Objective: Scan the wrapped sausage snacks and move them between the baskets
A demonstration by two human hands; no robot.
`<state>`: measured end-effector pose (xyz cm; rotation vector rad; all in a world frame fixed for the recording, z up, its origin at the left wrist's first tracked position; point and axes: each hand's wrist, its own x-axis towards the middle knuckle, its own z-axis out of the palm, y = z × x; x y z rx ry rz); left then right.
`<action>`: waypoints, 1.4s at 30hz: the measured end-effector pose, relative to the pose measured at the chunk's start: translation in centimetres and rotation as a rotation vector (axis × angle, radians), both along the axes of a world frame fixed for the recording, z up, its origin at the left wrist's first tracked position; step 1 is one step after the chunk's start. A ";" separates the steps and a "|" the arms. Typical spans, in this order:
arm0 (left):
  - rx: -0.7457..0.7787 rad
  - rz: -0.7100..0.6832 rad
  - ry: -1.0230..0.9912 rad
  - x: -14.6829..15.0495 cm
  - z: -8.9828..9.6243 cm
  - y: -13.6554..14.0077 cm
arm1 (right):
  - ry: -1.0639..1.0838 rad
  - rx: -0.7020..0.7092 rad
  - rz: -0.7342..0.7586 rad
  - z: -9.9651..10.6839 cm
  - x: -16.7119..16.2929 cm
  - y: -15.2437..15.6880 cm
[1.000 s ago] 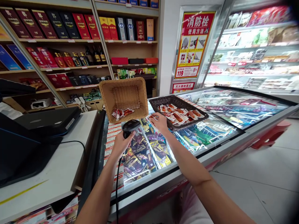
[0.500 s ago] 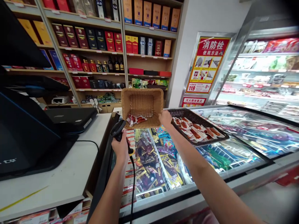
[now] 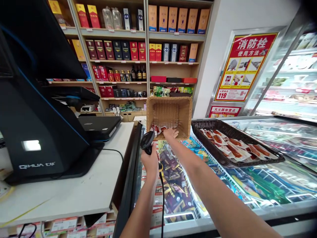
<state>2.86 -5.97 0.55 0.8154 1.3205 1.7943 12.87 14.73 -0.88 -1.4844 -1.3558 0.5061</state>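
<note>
Reaching into the tan basket [image 3: 165, 112], your right hand [image 3: 170, 133] rests by the packets [image 3: 154, 128]; you cannot tell whether it pinches one. Your left hand [image 3: 150, 162] wraps the scanner [image 3: 147, 141] at the basket's near-left corner. The dark basket [image 3: 208, 145] crowds the right, the till [image 3: 49, 132] the left. The cord [image 3: 162, 195] crosses the freezer's near edge; there's room above the packets.

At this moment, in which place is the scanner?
In the head view, the scanner is in the left hand, slightly left of centre, by the lower left corner of the tan basket.
</note>
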 end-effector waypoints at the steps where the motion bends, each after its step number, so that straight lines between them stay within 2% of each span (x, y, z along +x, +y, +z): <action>1: 0.000 0.013 -0.027 0.2 0.1 -0.1 | -0.023 -0.044 -0.075 0.0 0.8 -0.4; 3: 0.013 -0.007 -0.050 0.6 0.3 -0.2 | -0.017 -0.120 -0.196 0.1 2.9 -1.8; 6: 0.025 -0.066 -0.047 1.1 0.4 -0.2 | -0.046 -0.143 -0.252 0.1 7.0 -4.9; 11: -0.031 -0.319 0.119 1.9 0.3 -0.5 | -0.243 0.051 -0.225 -1.0 13.8 -11.8; 15: -0.068 -0.501 0.344 2.3 -0.1 -0.9 | -0.311 0.112 -0.287 -2.1 16.6 -15.5; 22: -0.047 -0.546 0.549 2.4 -0.1 -1.3 | -0.346 0.096 -0.218 -2.1 16.5 -16.4; 34: -0.052 -0.545 0.639 2.5 -0.1 -1.3 | -0.284 0.211 -0.191 -2.3 16.3 -16.1; 42: -0.064 -0.550 0.621 2.6 0.1 -1.5 | -0.263 0.206 -0.186 -2.0 16.4 -16.3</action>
